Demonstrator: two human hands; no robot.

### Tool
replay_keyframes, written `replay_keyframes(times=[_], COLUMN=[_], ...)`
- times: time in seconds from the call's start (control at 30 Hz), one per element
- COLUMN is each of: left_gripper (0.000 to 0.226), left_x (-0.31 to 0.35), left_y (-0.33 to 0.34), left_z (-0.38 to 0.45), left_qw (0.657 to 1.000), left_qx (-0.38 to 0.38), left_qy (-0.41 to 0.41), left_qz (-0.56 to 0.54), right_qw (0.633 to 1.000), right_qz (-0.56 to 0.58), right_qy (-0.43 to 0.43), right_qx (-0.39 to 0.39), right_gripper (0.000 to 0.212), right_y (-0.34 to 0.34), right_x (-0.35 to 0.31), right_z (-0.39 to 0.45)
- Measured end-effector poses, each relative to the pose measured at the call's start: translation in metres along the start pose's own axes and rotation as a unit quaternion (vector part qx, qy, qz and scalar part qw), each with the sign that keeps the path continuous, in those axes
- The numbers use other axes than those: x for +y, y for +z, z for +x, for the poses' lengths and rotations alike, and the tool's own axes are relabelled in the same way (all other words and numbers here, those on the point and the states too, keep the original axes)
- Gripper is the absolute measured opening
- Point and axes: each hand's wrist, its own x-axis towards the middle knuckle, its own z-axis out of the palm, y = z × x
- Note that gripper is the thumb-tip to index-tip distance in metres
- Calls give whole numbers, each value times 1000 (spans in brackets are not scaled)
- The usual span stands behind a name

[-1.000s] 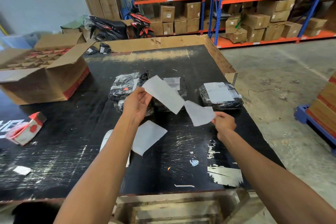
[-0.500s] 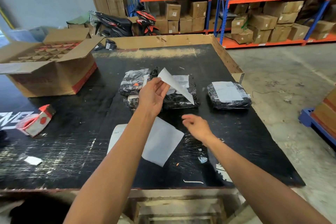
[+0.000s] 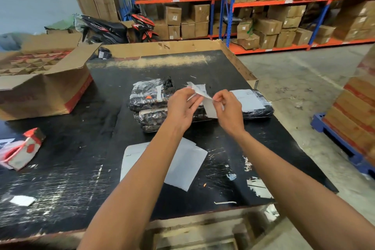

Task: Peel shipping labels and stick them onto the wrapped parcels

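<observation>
Above the wrapped parcels [image 3: 151, 105], your left hand [image 3: 181, 107] and right hand [image 3: 228, 110] each pinch 1 shipping label [image 3: 208, 102], thin, limp and likely tacky; grip its corners.

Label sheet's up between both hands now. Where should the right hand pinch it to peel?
Pinch the label sheet at its upper edge near the left hand, coming in from the right with the right hand: the lower part hangs free, so that held edge is steadiest.
</observation>
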Motion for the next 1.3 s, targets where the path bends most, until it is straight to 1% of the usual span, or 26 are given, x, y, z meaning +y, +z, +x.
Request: replay_keyframes(times=[0.03,0.1,0.13,0.17,0.2,0.27,0.3,0.37,0.43,0.5,0.6,0.73,0.8,0.87,1.0,1.07,1.17,1.3], left_gripper=[21,24,23,21,18,18,18,14,3,14,20,25,26,23,26,28,20,15], left_x=[3,9,13,14,15,13,12,10,10,14,22,24,25,26,25,22,16,7], left_y=[-3,-9,-10,-11,-12,-8,-6,-1,1,0,0,8,11,10,4,4,7,9], left_z=[0,5,11,18,23,36,41,52,64,76,91,109,115,121,133,135,136,136], left_qw=[1000,999,999,995,981,947,935,925,920,900,877,852,842,831,808,793,775,767], left_qx=[-15,-22,-12,3,17,24,20,8,14,53,96,126,144,159,165,159,147,143], left_qy=[-4,5,25,48,66,70,63,47,52,89,134,163,170,169,151,149,144,140], left_qz=[-14,-25,16,91,180,313,350,377,388,424,451,482,491,507,545,568,598,609], right_qw=[999,989,975,959,946,922,914,902,894,899,932,956,956,948,934,931,933,937], right_qz=[17,74,123,171,206,269,292,317,325,305,227,152,134,135,125,125,114,106], right_qy=[26,128,184,225,248,271,274,277,286,290,259,228,223,232,249,253,252,247], right_qx=[10,13,-3,-20,-34,-60,-72,-98,-114,-121,-114,-109,-135,-171,-223,-229,-232,-221], right_gripper=[12,8,5,5,7,8,8,11,18,18,10,17,19,17,22,23,22,23], right_y=[-3,-8,-11,-12,-13,-12,-11,-7,-2,5,16,28,32,38,50,57,60,59], right_x=[3,11,14,18,21,21,19,16,13,15,20,21,24,32,49,58,61,57], right_z=[3,9,13,16,17,24,26,34,44,56,73,93,102,110,121,125,125,122])
